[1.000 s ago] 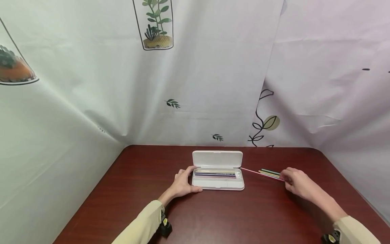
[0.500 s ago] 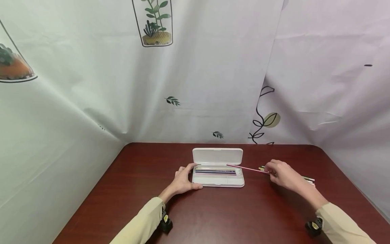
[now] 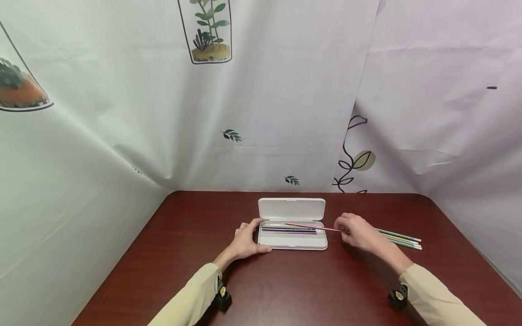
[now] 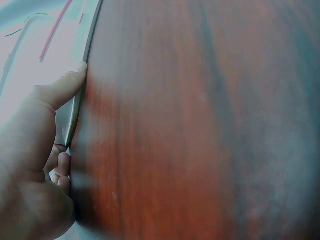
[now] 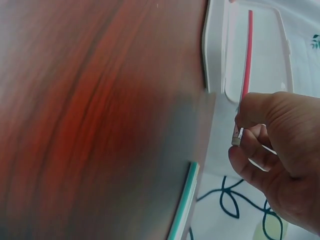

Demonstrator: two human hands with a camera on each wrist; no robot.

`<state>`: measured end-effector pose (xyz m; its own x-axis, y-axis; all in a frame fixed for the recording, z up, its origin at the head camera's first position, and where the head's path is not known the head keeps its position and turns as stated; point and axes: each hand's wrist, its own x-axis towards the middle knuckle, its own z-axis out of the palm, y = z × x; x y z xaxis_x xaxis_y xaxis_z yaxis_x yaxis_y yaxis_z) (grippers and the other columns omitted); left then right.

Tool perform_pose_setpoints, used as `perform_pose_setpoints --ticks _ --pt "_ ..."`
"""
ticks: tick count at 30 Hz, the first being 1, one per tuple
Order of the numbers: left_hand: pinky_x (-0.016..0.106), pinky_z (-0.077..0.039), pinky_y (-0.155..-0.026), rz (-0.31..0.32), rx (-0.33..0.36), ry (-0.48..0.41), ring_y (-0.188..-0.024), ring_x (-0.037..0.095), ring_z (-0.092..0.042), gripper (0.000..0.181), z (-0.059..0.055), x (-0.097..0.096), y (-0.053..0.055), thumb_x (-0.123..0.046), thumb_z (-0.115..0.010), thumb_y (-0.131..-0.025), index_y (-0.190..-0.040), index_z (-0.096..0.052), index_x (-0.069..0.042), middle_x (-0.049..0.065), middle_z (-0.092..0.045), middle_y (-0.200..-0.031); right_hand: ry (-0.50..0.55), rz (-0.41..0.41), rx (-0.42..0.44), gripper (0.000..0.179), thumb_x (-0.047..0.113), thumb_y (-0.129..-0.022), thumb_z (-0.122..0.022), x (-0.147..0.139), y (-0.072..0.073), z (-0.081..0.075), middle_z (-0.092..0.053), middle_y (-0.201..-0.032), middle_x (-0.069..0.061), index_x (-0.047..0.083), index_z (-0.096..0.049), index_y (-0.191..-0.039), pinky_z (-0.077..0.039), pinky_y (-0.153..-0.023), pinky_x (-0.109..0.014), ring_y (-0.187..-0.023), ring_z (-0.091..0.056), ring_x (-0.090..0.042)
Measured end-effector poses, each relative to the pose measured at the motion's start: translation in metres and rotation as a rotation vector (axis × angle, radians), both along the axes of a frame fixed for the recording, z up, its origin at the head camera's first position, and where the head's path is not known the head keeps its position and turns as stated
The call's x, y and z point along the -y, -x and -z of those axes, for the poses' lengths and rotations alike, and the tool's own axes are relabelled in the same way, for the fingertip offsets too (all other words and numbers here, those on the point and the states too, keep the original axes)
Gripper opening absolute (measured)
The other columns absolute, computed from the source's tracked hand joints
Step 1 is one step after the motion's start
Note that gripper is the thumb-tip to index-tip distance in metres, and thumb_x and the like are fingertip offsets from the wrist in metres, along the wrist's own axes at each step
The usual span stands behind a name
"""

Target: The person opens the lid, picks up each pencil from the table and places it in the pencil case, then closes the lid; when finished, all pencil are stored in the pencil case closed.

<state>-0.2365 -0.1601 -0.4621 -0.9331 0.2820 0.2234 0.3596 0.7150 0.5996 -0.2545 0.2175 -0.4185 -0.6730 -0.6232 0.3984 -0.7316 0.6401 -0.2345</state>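
Note:
A white pencil case (image 3: 281,243) lies on the table with its lid (image 3: 291,209) raised at the back. Several pencils (image 3: 285,230) lie side by side in its rear compartment. My left hand (image 3: 244,243) holds the case by its left end, thumb (image 4: 67,86) along the front edge and fingers at the back corner. To the right of the case, my right hand (image 3: 359,233) pinches a red pencil (image 5: 247,60) near its eraser end. The far end of this pencil slants over the rear compartment in the head view.
Several more pencils (image 3: 403,241), with green and yellow ones among them, lie on the dark red wooden table (image 3: 310,285) behind the right hand. A pale cloth backdrop (image 3: 277,90) with printed plants hangs beyond the table's far edge.
My right hand has moved left from the loose pencils, bringing the red pencil over the case. The other loose pencils have come into view behind it. The left hand keeps its place.

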Motion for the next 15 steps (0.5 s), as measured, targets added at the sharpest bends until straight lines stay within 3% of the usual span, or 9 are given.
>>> perform_pose_setpoints --ticks 15 --pt "0.048 -0.032 -0.091 0.002 -0.006 -0.01 -0.106 0.026 -0.047 0.087 0.0 0.0 0.0 -0.036 -0.092 -0.067 -0.14 -0.051 -0.012 0.007 -0.061 -0.107 -0.035 -0.043 -0.001 0.021 -0.008 -0.076 -0.071 0.034 0.008 0.002 -0.052 -0.08 0.006 0.011 -0.066 -0.083 -0.046 -0.064 -0.031 -0.075 -0.049 -0.013"
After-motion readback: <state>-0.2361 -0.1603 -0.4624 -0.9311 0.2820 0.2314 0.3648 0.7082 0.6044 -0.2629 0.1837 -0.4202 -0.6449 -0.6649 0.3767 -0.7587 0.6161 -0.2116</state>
